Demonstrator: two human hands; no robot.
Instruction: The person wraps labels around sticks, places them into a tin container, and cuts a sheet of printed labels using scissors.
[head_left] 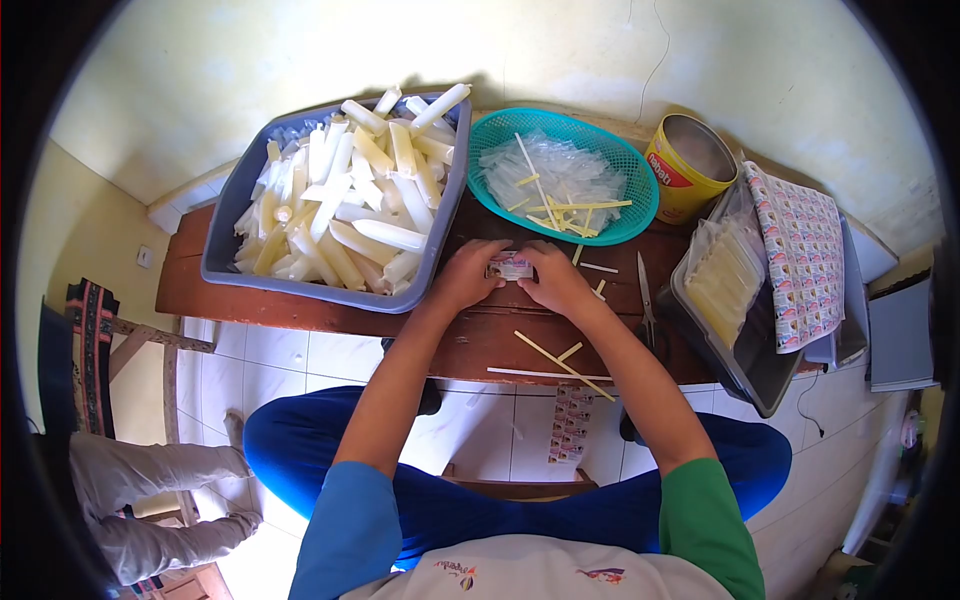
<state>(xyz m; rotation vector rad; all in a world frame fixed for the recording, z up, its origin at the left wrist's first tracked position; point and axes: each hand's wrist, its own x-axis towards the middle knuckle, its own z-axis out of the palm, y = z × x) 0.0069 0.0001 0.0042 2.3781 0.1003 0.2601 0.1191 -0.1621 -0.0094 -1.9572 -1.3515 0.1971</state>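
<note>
Holding a small printed label [511,266] from either side just in front of the teal mesh basket [640,182], the person's left hand [468,275] and right hand [555,277] seem to be at a straightening step, so the next move calls for a light, even grip.

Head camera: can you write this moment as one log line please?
left hand: holds small printed label | right hand: holds its other end | teal basket: clear plastic, pale strips | scissors: on table

Two hands [478,276], one teal basket [638,170], one yellow tin [690,180] and one pair of scissors [646,290] at one bench [500,332].
</note>
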